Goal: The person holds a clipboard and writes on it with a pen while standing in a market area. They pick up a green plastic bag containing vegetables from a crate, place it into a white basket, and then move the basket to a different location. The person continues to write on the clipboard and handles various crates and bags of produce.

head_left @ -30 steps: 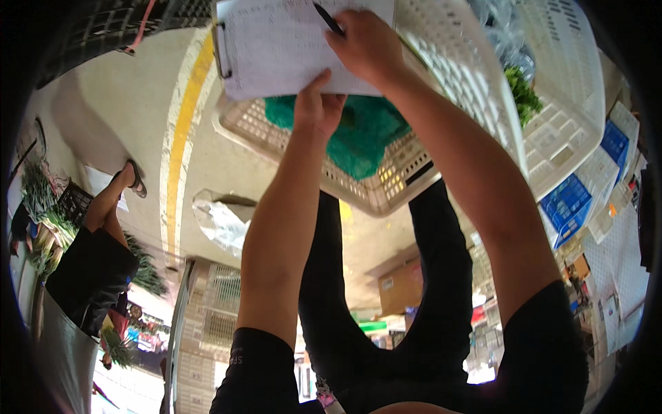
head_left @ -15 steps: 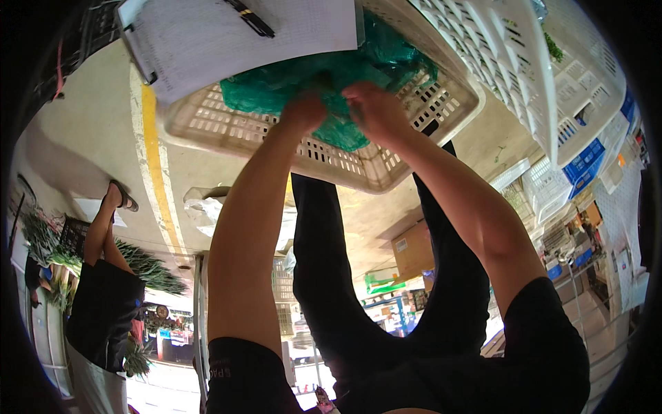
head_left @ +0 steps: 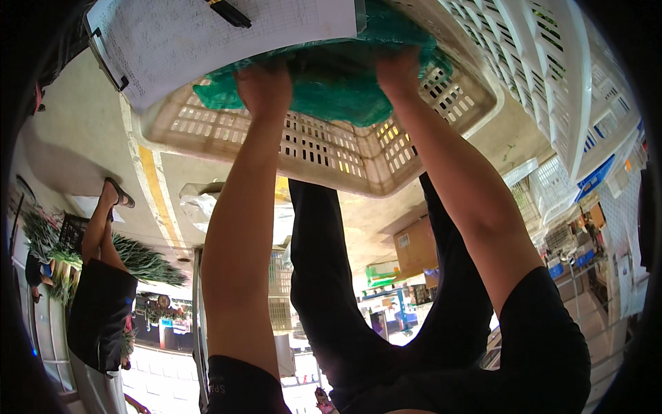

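A green plastic bag [head_left: 338, 96] lies spread in a beige slotted crate [head_left: 324, 148], its mouth drawn wide between my hands. My left hand [head_left: 265, 88] is closed on the bag's left side. On the opposite side my right hand [head_left: 400, 72] grips the bag too, its fingertips partly hidden by the plastic. Darkness inside the bag keeps me from telling what it contains. Over the crate's far left part rests a clipboard with printed sheets [head_left: 221, 41], and a black pen [head_left: 229, 14] lies on the paper.
White slotted crates [head_left: 545, 76] stand at the right. A yellow and white line [head_left: 153, 181] runs along the floor at the left. Farther off are a person [head_left: 103, 290] in dark shorts, bundles of leafy greens [head_left: 141, 261] and a cardboard box [head_left: 416, 248].
My hands have moved apart, the left one leftward and the right one up and to the right. The bag between them has been pulled wider and its mouth has opened.
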`<state>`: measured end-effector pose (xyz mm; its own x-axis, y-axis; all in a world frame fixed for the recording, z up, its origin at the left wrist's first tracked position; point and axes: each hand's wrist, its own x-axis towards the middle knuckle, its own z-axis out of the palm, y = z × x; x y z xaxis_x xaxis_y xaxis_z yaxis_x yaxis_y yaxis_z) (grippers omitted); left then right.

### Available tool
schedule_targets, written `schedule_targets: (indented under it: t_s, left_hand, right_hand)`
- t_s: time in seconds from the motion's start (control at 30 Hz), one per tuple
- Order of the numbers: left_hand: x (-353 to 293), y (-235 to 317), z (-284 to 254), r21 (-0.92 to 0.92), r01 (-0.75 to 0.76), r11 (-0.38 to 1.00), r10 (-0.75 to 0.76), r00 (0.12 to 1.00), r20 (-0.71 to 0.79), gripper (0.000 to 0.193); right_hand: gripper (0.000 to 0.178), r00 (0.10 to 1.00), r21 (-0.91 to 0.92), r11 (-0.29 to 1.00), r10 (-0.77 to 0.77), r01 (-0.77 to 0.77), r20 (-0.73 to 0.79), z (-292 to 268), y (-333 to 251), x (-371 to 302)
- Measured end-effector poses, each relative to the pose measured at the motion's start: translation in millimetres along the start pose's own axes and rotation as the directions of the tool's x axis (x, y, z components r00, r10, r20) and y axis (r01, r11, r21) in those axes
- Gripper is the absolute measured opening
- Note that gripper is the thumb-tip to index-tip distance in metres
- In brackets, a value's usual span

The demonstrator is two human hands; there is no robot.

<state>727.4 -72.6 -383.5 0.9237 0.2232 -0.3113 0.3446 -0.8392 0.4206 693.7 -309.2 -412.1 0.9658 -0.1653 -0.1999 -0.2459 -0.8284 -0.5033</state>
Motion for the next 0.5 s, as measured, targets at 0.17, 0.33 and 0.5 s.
schedule_targets:
  t_s: [0.17, 0.33, 0.5]
  left_hand:
    - [14, -4, 6, 0.112, -0.217, 0.970, 0.241, 0.924, -0.296, 0.046]
    - [23, -53, 19, 0.499, -0.098, 0.861, 0.158, 0.984, -0.078, 0.031]
    - [33, -19, -12, -0.136, 0.633, 0.763, -0.573, 0.758, 0.312, 0.028]
  right_hand:
    - [0.040, 0.988, 0.058, 0.995, 0.075, -0.084, 0.136, -5, 5, -21]
    - [0.047, 0.840, 0.137, 0.986, -0.150, 0.091, 0.521, -5, -55, -8]
    - [0.047, 0.799, -0.015, 0.983, 0.157, -0.183, 0.580, 45, -62, 34]
